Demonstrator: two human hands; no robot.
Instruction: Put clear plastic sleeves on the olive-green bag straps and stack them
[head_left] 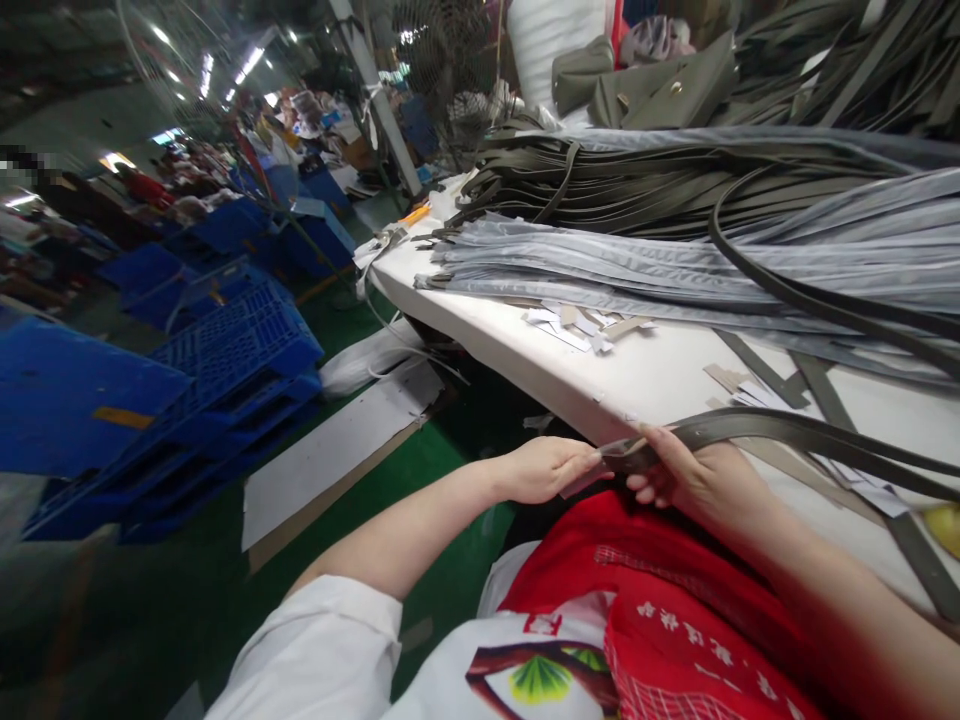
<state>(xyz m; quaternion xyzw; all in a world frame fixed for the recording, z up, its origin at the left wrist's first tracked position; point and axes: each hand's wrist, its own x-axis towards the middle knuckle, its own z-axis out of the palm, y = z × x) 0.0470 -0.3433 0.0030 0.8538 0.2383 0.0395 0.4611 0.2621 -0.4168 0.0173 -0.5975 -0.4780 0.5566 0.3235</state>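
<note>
Nearest the camera, a red apron (675,600) and a white sleeve (315,650) fill the lower edge, and just beyond them both hands meet at the near edge of the white table (660,375). The left hand (544,470) comes in from the left with its fingertips pinched narrowly on the very end of an olive strap (787,428). The right hand (697,480) sits just beside it, thumb on top and fingers curled under the same strap, holding it a little further along. From the hands the olive strap runs right, close above the tabletop, and leaves at the right edge of the view. Left of the table, lower down, a pale cardboard sheet (337,450) lies on the green floor (420,470), with stacked blue crates (232,350) further left. Farther in on the table small paper scraps (577,328) lie scattered, touching the near side of a long heap of grey strips (675,265). Behind that heap lies a pile of dark olive straps (660,175), one of them looping forward over the grey ones at the right. Farthest back, olive bags (660,90) rest on top of the piles, and a round fan (442,50) stands to their left
</note>
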